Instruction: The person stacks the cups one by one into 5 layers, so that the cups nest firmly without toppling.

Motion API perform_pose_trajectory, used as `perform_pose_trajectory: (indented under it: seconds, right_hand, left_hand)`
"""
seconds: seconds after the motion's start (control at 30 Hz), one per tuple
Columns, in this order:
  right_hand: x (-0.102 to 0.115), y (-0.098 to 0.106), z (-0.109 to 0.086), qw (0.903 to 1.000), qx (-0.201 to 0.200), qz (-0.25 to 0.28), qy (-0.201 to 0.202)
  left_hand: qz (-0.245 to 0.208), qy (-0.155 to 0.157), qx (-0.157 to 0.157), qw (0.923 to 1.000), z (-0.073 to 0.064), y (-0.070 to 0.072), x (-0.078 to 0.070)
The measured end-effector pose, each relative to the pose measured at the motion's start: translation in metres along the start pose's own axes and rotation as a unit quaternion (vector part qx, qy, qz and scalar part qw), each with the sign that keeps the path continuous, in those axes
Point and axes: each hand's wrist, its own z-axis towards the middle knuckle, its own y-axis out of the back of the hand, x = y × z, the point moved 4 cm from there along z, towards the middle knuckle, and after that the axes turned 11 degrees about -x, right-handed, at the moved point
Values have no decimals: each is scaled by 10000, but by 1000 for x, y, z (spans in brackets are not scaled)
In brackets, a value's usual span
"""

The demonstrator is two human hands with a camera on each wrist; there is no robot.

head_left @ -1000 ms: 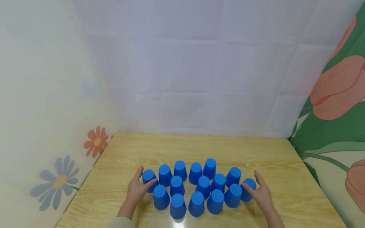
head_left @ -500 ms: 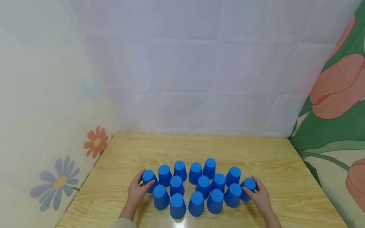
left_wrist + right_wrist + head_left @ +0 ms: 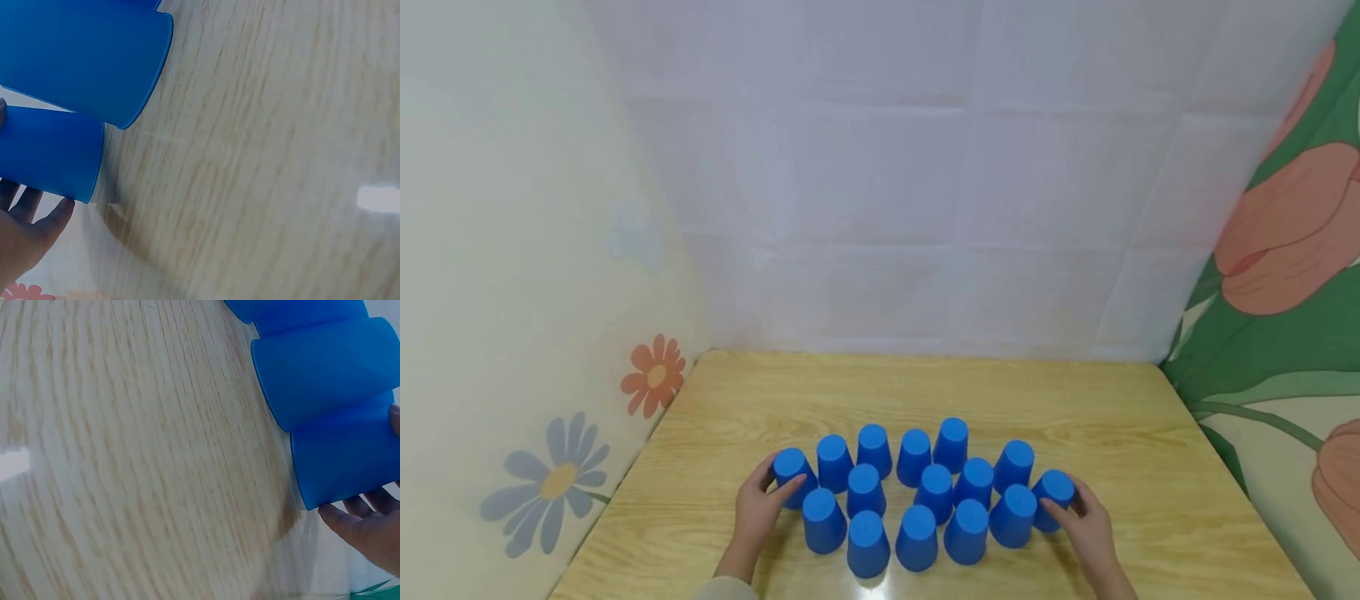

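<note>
At the left end of a group of upside-down blue plastic cups, my left hand (image 3: 756, 505) holds the outermost cup (image 3: 789, 463), thumb on the near side and fingers round the far side. My right hand (image 3: 1088, 525) grips the cup at the right end (image 3: 1055, 487) in the same way. In the left wrist view, the fingertips (image 3: 57, 215) press the side of the held cup (image 3: 53, 150) near its rim. Fingertips (image 3: 337, 519) lie along the wall of the other held cup (image 3: 350, 456) in the right wrist view. Both cups stand upside down on the table.
Several more blue cups stand between the hands in uneven rows, such as a front one (image 3: 868, 546) and a back one (image 3: 952, 442). The wood-grain table (image 3: 925, 383) meets a white cloth (image 3: 880, 283) behind, with flower-patterned walls at both sides.
Both hands have closed from a spread pose around the two end cups, the right hand shifting slightly left. The cups stand in the same places.
</note>
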Motion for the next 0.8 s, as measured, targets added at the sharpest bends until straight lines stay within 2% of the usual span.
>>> perform_pose_trajectory:
  seconds: [0.27, 0.43, 0.57, 0.67, 0.8]
  right_hand:
    - [5, 3, -4, 9994, 70, 239, -253]
    - [23, 12, -14, 9991, 21, 288, -325]
    - [41, 22, -18, 9992, 144, 212, -314]
    - [36, 26, -6, 9995, 183, 182, -197]
    - [7, 24, 25, 9999, 20, 71, -106]
  left_hand:
    - [28, 265, 88, 9996, 1, 1, 2]
    - [-24, 343, 100, 9994, -1, 2, 4]
    - [-87, 414, 108, 9990, -1, 2, 6]
    - [-173, 405, 118, 9990, -1, 1, 7]
    - [-228, 383, 123, 9989, 0, 1, 8]
